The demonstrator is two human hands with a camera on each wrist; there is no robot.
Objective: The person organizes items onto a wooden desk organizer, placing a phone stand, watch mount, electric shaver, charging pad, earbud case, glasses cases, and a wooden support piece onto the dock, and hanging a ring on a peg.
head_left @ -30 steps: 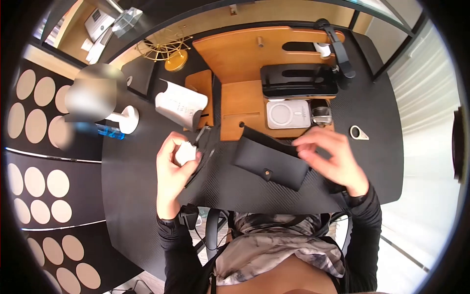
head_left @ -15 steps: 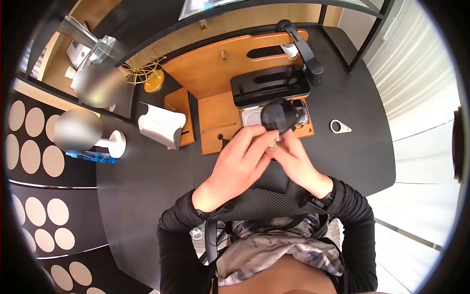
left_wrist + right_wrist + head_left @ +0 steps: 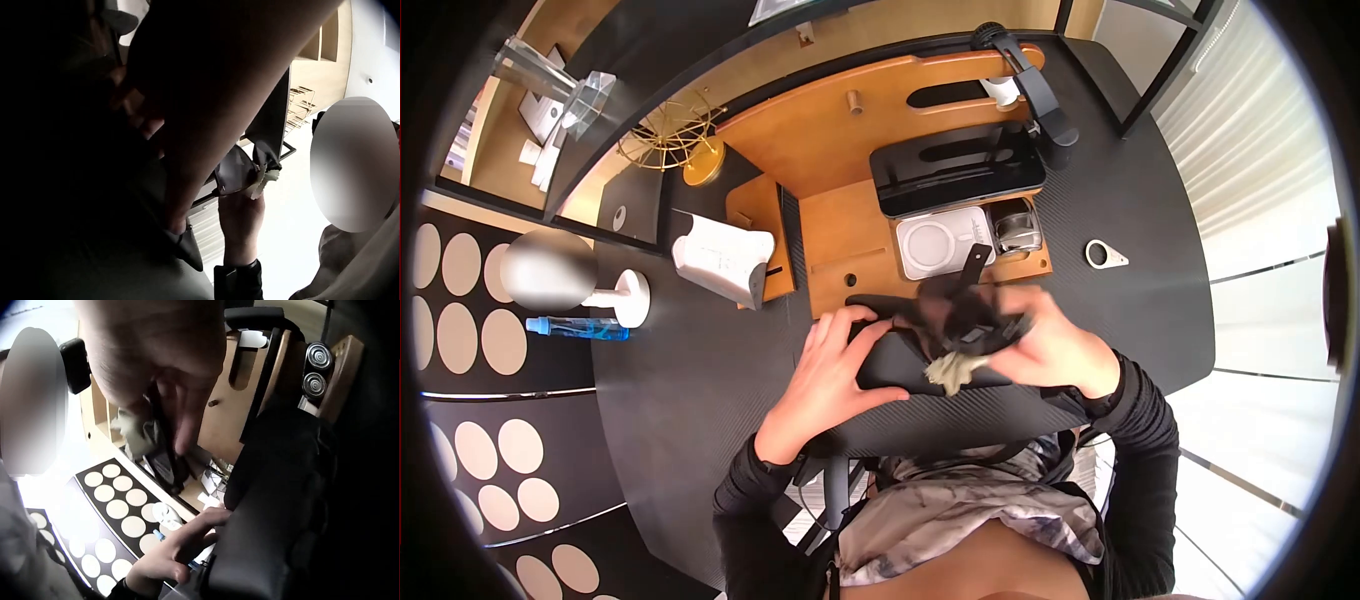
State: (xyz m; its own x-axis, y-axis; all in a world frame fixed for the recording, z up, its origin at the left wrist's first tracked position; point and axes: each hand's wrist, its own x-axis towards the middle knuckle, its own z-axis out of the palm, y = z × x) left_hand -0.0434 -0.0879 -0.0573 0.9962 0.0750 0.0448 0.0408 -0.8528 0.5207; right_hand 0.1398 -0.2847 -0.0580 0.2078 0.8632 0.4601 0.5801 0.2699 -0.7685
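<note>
In the head view my right hand [image 3: 1055, 345] holds a pair of dark sunglasses [image 3: 975, 322] above the desk, with one temple pointing up and away. A crumpled pale cloth [image 3: 952, 373] hangs below the lenses, also at that hand. My left hand [image 3: 825, 362] grips the left end of a black glasses case [image 3: 890, 365], fingers on the far edge and thumb on the near edge. In the right wrist view the case [image 3: 262, 512] looms large and dark, while the sunglasses [image 3: 167, 464] and cloth [image 3: 132, 432] hang under the fingers.
Behind the hands stands a wooden organizer [image 3: 830, 245] with a white charging pad [image 3: 945, 243] and a black tray [image 3: 955, 172]. A white ring-ended piece [image 3: 1106, 254] lies at right. On the left are a white holder [image 3: 722, 258], a blue tube [image 3: 580, 328] and a gold wheel ornament [image 3: 703, 162].
My left hand, earlier holding the white cloth, met the right hand at the sunglasses, then moved left onto the case. My right hand now has the sunglasses and cloth over the case.
</note>
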